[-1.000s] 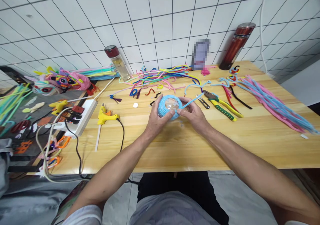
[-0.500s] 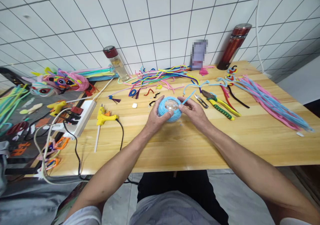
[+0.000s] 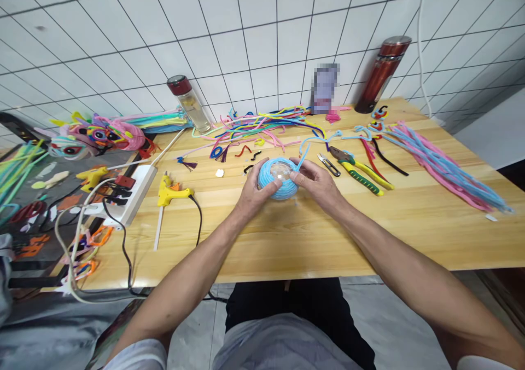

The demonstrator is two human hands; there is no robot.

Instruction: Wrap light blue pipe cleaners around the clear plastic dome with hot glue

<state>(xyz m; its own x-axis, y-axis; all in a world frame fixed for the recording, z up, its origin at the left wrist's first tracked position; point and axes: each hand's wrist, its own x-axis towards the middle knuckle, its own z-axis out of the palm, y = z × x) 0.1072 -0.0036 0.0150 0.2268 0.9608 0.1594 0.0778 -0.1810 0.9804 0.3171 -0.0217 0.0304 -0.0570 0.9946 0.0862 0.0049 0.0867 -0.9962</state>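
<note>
Between my hands is a round, clear form wrapped in coils of light-blue pipe cleaner point(image 3: 279, 192), with an uncovered see-through patch in its middle. My left hand point(image 3: 255, 186) clasps its left side, the thumb lying over the coils. At the right side, my right hand point(image 3: 314, 179) pinches the blue pipe cleaner's loose end point(image 3: 304, 156), which sticks up past the fingers. The right thumb presses on the coil's edge. Just right of that hand lie small thread snips point(image 3: 329, 165) and green-and-yellow pliers point(image 3: 361, 173).
A yellow glue gun point(image 3: 172, 194) and a white power strip point(image 3: 133, 195) with cords lie left. Loose pipe cleaners point(image 3: 262, 126) spread along the back, near a glass bottle point(image 3: 191, 104), a phone point(image 3: 325, 90) and a red flask point(image 3: 381, 77). Blue and pink pipe cleaners point(image 3: 447, 165) lie right.
The loose end of the blue pipe cleaner now stands more upright and closer to the coils. My right thumb has shifted slightly left onto the coil's edge. The left hand keeps its hold.
</note>
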